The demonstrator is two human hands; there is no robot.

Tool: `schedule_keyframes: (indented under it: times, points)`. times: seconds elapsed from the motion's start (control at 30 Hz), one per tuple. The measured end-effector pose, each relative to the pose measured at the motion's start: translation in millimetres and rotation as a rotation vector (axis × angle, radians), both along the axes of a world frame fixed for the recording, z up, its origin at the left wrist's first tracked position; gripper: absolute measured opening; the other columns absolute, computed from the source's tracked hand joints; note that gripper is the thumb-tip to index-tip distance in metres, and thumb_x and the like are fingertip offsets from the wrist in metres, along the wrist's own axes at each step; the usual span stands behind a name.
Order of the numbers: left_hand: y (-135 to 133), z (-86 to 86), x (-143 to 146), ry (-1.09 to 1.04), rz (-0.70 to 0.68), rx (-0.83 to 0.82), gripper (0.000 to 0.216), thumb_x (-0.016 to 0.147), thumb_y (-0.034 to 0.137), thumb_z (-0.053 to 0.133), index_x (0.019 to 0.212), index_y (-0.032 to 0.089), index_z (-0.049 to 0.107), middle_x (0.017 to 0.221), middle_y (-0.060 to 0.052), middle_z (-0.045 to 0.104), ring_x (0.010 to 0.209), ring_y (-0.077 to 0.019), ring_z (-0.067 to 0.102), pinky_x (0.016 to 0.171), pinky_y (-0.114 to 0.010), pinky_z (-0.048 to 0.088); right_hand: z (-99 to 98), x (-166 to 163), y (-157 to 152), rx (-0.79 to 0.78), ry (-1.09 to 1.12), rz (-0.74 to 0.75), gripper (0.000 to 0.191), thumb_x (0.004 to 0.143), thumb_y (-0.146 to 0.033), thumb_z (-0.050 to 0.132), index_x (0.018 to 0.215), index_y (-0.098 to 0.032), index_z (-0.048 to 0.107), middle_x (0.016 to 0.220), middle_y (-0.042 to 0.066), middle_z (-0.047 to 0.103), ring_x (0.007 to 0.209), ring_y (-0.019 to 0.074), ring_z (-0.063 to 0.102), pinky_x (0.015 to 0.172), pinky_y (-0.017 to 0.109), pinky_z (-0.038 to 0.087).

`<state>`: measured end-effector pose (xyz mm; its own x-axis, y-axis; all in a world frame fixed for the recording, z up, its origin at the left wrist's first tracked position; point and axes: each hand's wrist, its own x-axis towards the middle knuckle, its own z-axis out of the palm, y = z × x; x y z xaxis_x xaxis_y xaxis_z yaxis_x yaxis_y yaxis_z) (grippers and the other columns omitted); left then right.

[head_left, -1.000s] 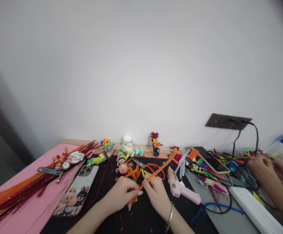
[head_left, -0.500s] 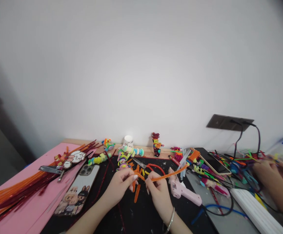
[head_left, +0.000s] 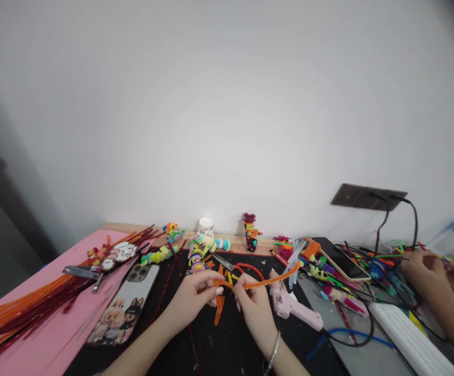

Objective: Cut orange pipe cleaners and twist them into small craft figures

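Observation:
An orange pipe cleaner [head_left: 274, 281] runs between my two hands, its long free end reaching out to the right. My left hand [head_left: 200, 293] pinches it near the folded end. My right hand [head_left: 252, 303], with a bracelet at the wrist, grips it between thumb and fingers. Short orange pipe cleaner pieces [head_left: 218, 313] hang or lie just beside my left fingertips; I cannot tell whether they are joined to the held one. Behind my hands lie red-handled scissors [head_left: 250, 268] and a colourful pipe cleaner figure [head_left: 196, 257].
A pink glue gun [head_left: 295, 308] lies right of my hands on the black mat [head_left: 219, 355]. At left are a phone [head_left: 127, 308] and bundled orange and dark red pipe cleaners [head_left: 39, 300]. A paper cup [head_left: 205, 227] stands by the wall. Another person's hands [head_left: 426, 271] work at far right.
My left hand has shifted slightly, and the orange pieces by its fingertips have turned a little. My right hand stays almost in place. The other person's hands have moved slightly.

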<state>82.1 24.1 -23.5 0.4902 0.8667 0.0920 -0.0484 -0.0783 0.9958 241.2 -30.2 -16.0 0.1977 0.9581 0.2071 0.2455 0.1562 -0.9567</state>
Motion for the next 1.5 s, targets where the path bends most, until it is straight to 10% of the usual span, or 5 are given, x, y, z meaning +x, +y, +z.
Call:
schedule_keyframes:
  times: [1.5]
  points:
    - [0.6, 3.3, -0.9, -0.062, 0.09, -0.209, 0.033, 0.068, 0.044, 0.076, 0.078, 0.015, 0.065, 0.07, -0.002, 0.071, 0.067, -0.018, 0.07, 0.071, -0.032, 0.058, -6.0, -2.0, 4.7, -0.094, 0.123, 0.093, 0.027, 0.08, -0.044, 0.061, 0.072, -0.019, 0.058, 0.049, -0.008, 0.041, 0.042, 0.009, 0.035, 0.042, 0.022, 0.026]
